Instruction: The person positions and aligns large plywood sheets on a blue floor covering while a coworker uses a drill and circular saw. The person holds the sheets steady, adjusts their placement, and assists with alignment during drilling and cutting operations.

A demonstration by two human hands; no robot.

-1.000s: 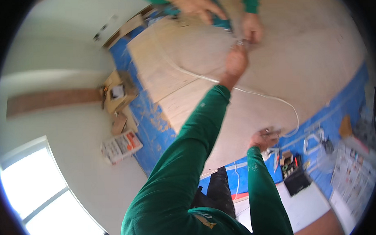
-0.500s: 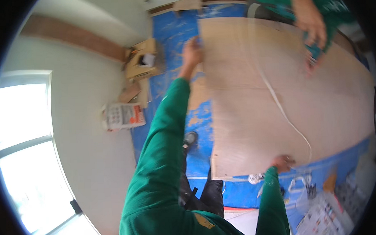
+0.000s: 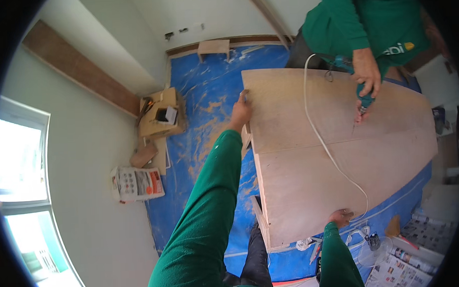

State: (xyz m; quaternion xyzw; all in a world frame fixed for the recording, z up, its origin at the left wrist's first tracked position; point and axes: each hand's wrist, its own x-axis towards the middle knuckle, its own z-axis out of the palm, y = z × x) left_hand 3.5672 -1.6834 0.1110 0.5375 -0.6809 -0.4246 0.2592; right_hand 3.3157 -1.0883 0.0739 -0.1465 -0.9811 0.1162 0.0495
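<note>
We rest our left hand (image 3: 241, 111) on the left edge of the big plywood panel (image 3: 336, 155), fingers curled over the far-left corner. Our right hand (image 3: 340, 218) presses flat and open on the panel's near edge, gripping nothing. The panel lies over the blue floor covering (image 3: 208, 109). At the far right, a co-worker's hand (image 3: 367, 78) holds a teal drill (image 3: 363, 94) on the wood, its white cord (image 3: 331, 155) trailing across the panel.

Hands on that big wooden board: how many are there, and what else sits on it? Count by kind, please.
Hands of the camera wearer: 2, left hand, right hand
Co-worker's hand: 1
Drill: 1
White cable: 1
Total on the wooden board: 5
</note>
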